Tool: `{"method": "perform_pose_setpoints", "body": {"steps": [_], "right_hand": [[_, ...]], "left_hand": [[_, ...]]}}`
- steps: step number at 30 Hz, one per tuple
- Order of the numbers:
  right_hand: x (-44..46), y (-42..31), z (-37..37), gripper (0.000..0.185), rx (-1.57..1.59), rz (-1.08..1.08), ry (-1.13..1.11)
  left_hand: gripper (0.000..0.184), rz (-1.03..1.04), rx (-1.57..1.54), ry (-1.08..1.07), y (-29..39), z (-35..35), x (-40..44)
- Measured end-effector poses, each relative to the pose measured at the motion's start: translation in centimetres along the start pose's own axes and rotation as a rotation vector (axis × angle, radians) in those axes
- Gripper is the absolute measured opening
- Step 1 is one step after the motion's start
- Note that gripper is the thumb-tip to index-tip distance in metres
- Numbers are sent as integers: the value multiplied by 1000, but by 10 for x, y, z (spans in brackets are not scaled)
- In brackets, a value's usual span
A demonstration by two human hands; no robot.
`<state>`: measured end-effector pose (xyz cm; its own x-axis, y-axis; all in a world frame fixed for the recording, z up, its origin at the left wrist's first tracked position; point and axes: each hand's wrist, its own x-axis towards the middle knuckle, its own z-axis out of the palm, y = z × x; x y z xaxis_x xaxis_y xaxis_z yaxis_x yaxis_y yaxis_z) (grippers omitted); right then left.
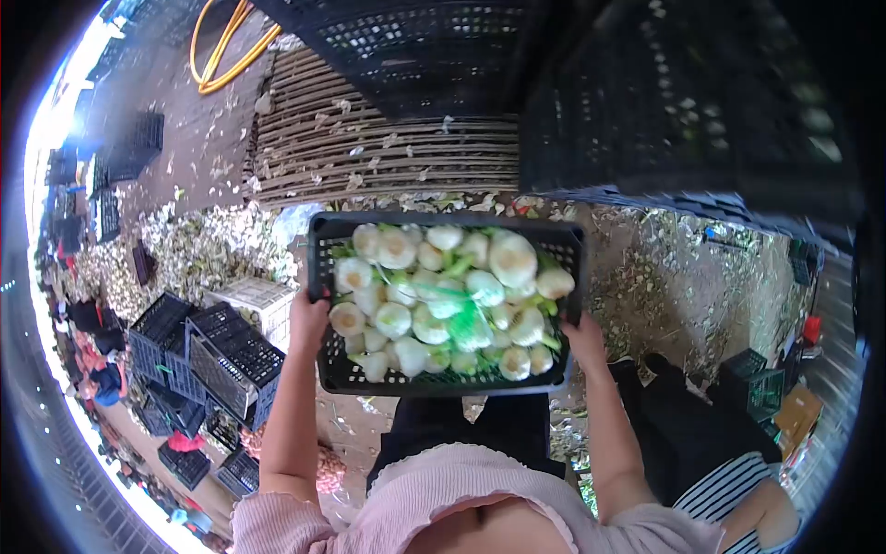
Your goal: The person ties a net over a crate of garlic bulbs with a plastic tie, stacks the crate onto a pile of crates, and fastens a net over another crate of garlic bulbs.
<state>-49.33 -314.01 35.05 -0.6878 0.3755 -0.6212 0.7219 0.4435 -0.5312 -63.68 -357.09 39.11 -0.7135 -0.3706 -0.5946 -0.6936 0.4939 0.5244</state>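
A black plastic crate (443,388) hangs level in front of my body, held up by its two short ends. Inside lie many round white bulbs (393,319) with short green stalks, like onions or fresh garlic; I cannot tell which. My left hand (310,319) is closed around the left end, thumb over the rim. At the right end my right hand (583,338) grips the other rim, its fingers mostly hidden under the edge. A bright green glare or piece of netting (471,319) shows over the middle bulbs.
Slatted bamboo racks (388,152) lie ahead, with tall dark stacked crates (683,111) at upper right. On the left stand more crates (235,346) and a white one (263,305). Peelings (203,245) litter the floor. A person in a striped garment (724,485) is close on my right.
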Motion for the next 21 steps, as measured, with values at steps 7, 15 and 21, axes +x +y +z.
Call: {"method": "perform_pose_setpoints", "body": {"steps": [7,15,21], "right_hand": [[146,-80,68,19,131,-72,-154],[346,-80,133,22,-180,-63,108],[460,-33,179,29,-170,-3,209]], "left_hand": [[16,-107,-124,2,7,-6,122],[15,-51,-135,-44,14,119,339],[22,32,-3,-78,11,215,460]]}}
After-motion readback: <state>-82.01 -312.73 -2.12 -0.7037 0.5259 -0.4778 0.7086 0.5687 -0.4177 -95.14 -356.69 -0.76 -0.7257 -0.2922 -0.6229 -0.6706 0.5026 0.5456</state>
